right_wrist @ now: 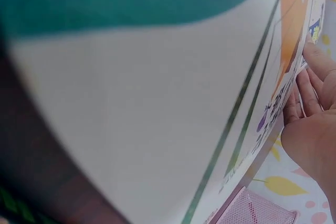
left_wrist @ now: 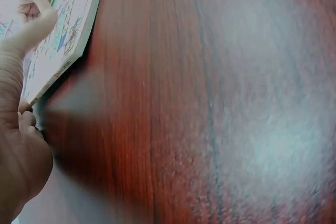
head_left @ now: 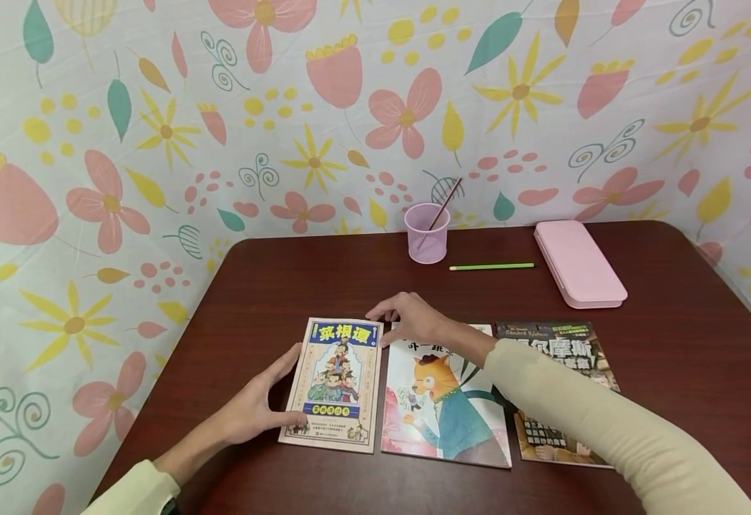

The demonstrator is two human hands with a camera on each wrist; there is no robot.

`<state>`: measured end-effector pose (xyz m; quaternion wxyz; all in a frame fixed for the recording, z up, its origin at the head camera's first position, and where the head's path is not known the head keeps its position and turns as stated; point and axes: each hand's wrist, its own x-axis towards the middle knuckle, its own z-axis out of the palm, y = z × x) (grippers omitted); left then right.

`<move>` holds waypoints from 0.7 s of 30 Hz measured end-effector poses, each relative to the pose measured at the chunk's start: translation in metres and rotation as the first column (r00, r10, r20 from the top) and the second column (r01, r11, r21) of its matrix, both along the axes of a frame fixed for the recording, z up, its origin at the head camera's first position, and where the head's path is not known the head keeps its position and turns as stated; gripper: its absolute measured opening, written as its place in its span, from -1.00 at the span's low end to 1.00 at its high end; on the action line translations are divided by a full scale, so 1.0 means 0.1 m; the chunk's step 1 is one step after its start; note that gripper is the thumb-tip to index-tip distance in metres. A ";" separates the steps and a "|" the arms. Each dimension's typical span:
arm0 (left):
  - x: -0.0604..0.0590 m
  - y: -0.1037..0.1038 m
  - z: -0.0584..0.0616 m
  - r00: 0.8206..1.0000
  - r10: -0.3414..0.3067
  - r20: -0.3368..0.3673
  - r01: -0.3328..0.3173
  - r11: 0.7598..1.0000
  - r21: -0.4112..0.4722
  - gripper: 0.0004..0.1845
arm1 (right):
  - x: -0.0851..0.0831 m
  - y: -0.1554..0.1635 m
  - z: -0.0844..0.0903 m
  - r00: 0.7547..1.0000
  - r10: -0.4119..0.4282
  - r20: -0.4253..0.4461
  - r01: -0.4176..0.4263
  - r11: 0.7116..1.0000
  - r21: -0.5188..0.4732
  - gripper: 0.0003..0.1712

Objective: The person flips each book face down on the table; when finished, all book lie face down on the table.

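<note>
Left hand (head_left: 256, 411): fingers straight, resting against the left edge of the yellow-titled book (head_left: 335, 384), which lies flat on the dark table (head_left: 671, 343). Right hand (head_left: 414, 320): fingers curled over the top edge where that book meets the fox-cover book (head_left: 443, 408). Third book (head_left: 558, 372) lies rightmost. Behind: pink cup (head_left: 427, 234), green pencil (head_left: 491, 267), pink case (head_left: 579, 262).

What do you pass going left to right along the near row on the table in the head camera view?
Left hand → book with yellow title → fox picture book → dark-covered book. The right hand lies across the top edges, so it is left out.
</note>
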<state>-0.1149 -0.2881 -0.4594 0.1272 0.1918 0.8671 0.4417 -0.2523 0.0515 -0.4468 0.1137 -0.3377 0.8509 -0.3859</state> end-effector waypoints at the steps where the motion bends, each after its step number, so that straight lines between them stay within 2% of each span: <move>1: 0.00 0.00 0.00 1.000 0.001 0.010 -0.001 1.000 0.026 0.28 | 0.00 0.00 0.00 1.000 -0.002 0.001 0.002 1.000 0.000 -0.44; 12: 0.03 0.08 0.04 0.998 -0.015 0.063 0.001 0.978 0.210 0.10 | 0.01 -0.03 0.00 0.999 0.002 0.036 -0.002 1.000 0.007 -0.38; 18: 0.02 0.12 0.05 0.995 0.090 0.048 -0.099 0.967 0.234 -0.04 | 0.01 -0.04 0.03 0.999 0.013 0.029 -0.013 1.000 0.021 -0.45; 21: 0.03 0.14 0.05 0.990 0.139 0.033 -0.143 0.960 0.241 -0.11 | 0.01 -0.06 0.04 0.998 -0.001 0.062 -0.001 1.000 0.031 -0.50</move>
